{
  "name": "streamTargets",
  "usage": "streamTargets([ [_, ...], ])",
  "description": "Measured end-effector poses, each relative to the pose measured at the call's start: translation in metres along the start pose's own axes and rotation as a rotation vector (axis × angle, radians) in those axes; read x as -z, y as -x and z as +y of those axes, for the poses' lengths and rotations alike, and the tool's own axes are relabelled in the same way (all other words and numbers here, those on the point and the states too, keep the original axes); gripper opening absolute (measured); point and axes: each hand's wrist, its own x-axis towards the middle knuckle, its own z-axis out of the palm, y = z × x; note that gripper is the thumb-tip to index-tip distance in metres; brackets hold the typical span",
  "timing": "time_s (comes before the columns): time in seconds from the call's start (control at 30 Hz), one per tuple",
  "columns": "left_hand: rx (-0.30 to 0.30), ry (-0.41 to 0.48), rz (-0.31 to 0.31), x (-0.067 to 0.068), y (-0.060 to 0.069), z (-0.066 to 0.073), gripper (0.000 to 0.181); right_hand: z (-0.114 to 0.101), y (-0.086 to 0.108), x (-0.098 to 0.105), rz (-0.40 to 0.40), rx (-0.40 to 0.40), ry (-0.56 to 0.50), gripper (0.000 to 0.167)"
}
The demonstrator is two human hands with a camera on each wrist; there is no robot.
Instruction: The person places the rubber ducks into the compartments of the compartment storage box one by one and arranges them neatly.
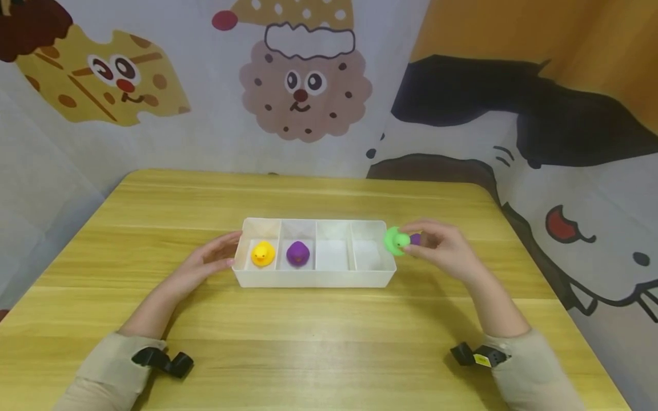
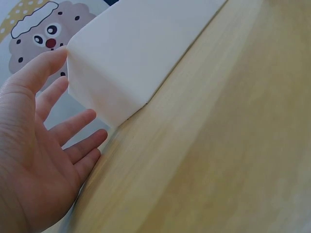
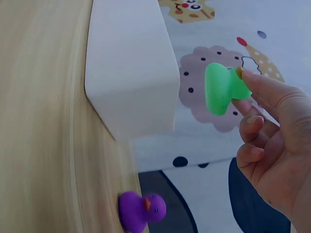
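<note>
A white divided box [image 1: 313,278] lies lengthwise on the table. Its leftmost compartment contains a yellow rubber duck [image 1: 263,254], and the one beside it a purple rubber duck [image 1: 298,254]. At the box's left end my left hand [image 1: 208,260] touches the rim with its fingertips, the fingers spread and fairly straight. Between thumb and fingers, my right hand [image 1: 442,245] pinches a green rubber duck [image 3: 221,89] by the head, just off the box's right end and above table height. Another purple rubber duck [image 3: 141,211] stands on the table there, mostly hidden by the right hand in the head view.
The wooden table [image 1: 308,342] stretches around the box on all sides. Behind it hangs a curtain [image 1: 205,148] printed with cartoon figures. Each sleeve carries a black wrist-worn device [image 1: 163,361].
</note>
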Motion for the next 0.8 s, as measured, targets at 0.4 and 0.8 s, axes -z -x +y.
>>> streamTargets([
  [0.4,-0.005,0.000,0.000,0.001,0.000,0.001,0.055,-0.010,-0.021,-0.021,-0.053,0.066,-0.024,0.032],
  [0.8,-0.007,-0.010,0.000,0.000,0.000,0.002,0.054,-0.013,-0.038,-0.040,-0.143,0.102,-0.046,0.031],
])
